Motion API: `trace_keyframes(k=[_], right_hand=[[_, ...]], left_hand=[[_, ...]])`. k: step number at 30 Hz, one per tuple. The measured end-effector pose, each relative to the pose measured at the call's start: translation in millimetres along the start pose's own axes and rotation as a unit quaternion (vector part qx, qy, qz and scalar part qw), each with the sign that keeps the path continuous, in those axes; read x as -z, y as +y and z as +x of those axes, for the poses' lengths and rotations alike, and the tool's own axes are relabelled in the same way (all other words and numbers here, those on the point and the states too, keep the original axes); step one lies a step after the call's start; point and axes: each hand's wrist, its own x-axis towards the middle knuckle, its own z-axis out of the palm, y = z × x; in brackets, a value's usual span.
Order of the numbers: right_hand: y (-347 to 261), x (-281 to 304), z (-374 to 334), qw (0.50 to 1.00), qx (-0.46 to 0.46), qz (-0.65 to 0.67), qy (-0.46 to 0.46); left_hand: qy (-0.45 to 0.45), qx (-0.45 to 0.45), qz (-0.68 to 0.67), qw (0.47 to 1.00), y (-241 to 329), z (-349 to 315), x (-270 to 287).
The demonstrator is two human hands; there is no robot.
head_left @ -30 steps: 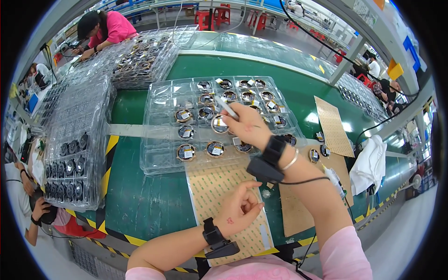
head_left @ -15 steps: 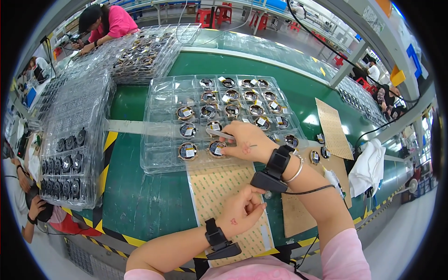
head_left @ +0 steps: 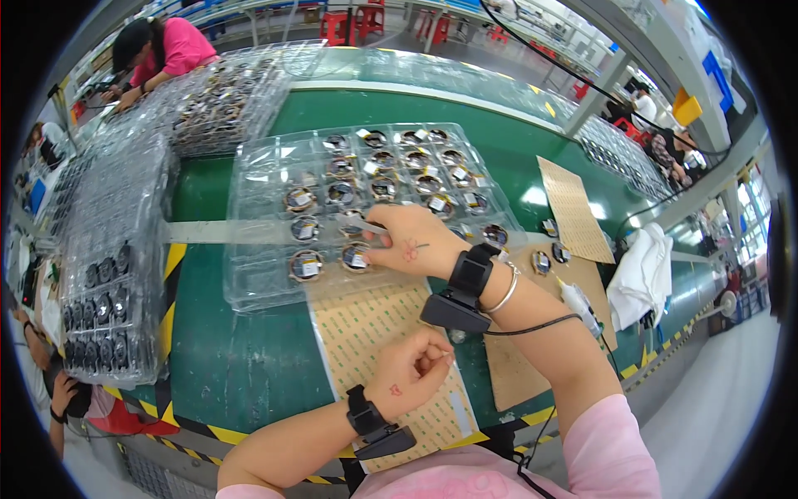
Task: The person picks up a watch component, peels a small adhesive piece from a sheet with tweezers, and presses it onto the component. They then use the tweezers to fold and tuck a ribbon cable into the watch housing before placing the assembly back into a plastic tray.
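My right hand [head_left: 413, 241] is closed on a thin metal tool, apparently tweezers [head_left: 362, 223], over the near rows of a clear plastic tray [head_left: 258, 270]. Its thumb is at a round watch-like module [head_left: 356, 257], perhaps touching it. More such modules sit in the tray's pockets, among them one [head_left: 306, 265] at the near left; some pockets hold none. My left hand [head_left: 413, 372] is curled closed above a tan sheet [head_left: 353, 320] printed with small green marks. Whether its fingertips hold something small is hidden.
Stacked clear trays [head_left: 116, 208] with black round parts stand at left, and another tray stack [head_left: 220, 112] farther back. At right lie a tan sheet [head_left: 573, 208], a brown board [head_left: 515, 366] with loose modules, a white bottle [head_left: 579, 308] and a white cloth [head_left: 640, 279]. Co-workers sit beyond.
The whole view has shifted, so the tray and bench appear farther left. Against the tray, my right hand with the metal tool has barely moved; my left hand stays curled over the sheet.
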Motion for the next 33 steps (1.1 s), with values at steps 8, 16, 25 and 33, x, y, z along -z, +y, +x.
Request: trace_keyframes(k=[8,16,25,33], right_hand=[[12,30,-89,0.988,-0.036,0.109,0.104],[31,6,-169,0.99,-0.073,0.049,0.106],[31,2,-198,0.987,-0.083,0.021,0.135],[30,-8,-202,0.988,-0.091,0.021,0.124]], left_hand=[[0.061,0.101,-0.096,0.988,11,2,8],[0.082,0.078,-0.078,0.99,12,8,9],[0.088,0.081,-0.09,0.989,12,7,10],[0.08,0.077,-0.057,0.992,12,8,12]])
